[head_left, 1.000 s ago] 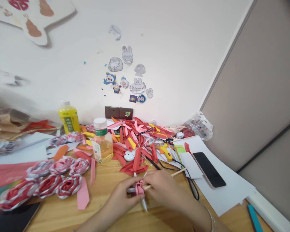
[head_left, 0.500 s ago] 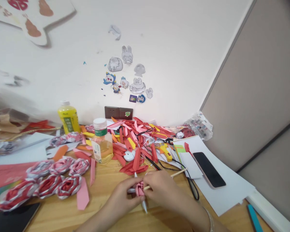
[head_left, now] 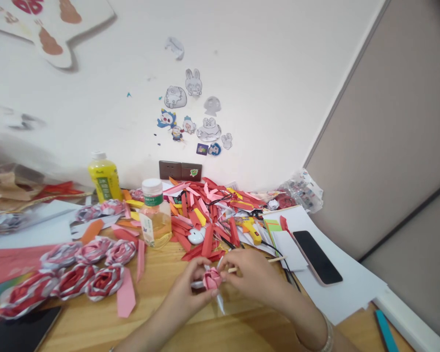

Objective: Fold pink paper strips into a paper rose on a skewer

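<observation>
A small pink folded paper flower (head_left: 211, 278) with white paper strips sticking out of it sits between my two hands above the wooden table. My left hand (head_left: 190, 283) pinches it from the left, thumb below and index finger above. From the right, my right hand (head_left: 244, 271) touches the flower's edge with its fingertips. A thin wooden stick (head_left: 276, 259) is tucked in that same hand, its tip showing beside the flower and its other end poking out to the right.
Finished red and white paper roses (head_left: 75, 282) lie at left beside a pink strip (head_left: 125, 296). Behind are a heap of folded paper strips (head_left: 212, 210), a tea bottle (head_left: 156, 215), a yellow bottle (head_left: 104, 178) and a yellow glue gun (head_left: 251, 230). A phone (head_left: 317, 256) rests on white paper at right.
My right hand has shifted slightly up and right, drawing the stick's tip back from the flower. The flower has turned, showing more of its pink petals.
</observation>
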